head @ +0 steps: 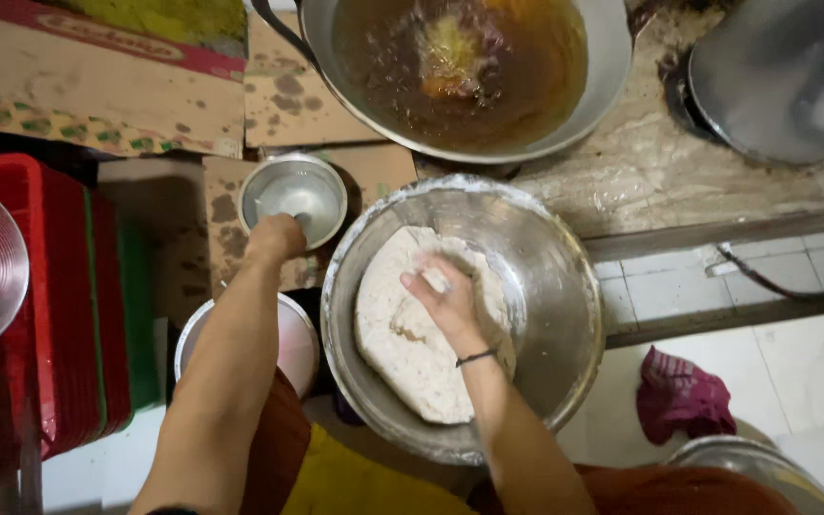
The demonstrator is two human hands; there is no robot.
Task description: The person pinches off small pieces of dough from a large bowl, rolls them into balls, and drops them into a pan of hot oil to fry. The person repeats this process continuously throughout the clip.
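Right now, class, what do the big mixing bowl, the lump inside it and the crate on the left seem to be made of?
Mixing bowl: likely stainless steel, grey and shiny, dusted white at the rim. Lump: soft dough, pale and matt, dented under the right hand. Crate: probably plastic, bright red and ribbed.

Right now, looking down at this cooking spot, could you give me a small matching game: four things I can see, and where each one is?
Things:
1. dough
2. small steel bowl
3. wok of dark oil
4. maroon cloth

Places:
A. on the white floor tiles
B. under the right hand
C. at the left hand
D. top of view, on the stove

Pairs: 1-B, 2-C, 3-D, 4-A
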